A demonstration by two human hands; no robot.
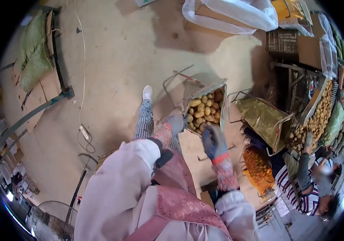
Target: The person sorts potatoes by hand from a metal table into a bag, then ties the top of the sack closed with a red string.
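A bag of potatoes hangs open in a metal frame in front of me. My left hand, in a grey glove, is at the bag's near left edge; its fingers are partly hidden there, and I cannot make out what they hold. My right hand, in a dark glove, is at the near right side of the bag, just below the potatoes. Its fingers are curved and blurred, so its grip is unclear. Patterned red cuffs show at both wrists.
An empty green bag in a frame stands right of the potatoes. Beyond it, a person in a striped shirt reaches to a potato-covered sorting table. An orange net sack lies nearer. A cable runs along the floor.
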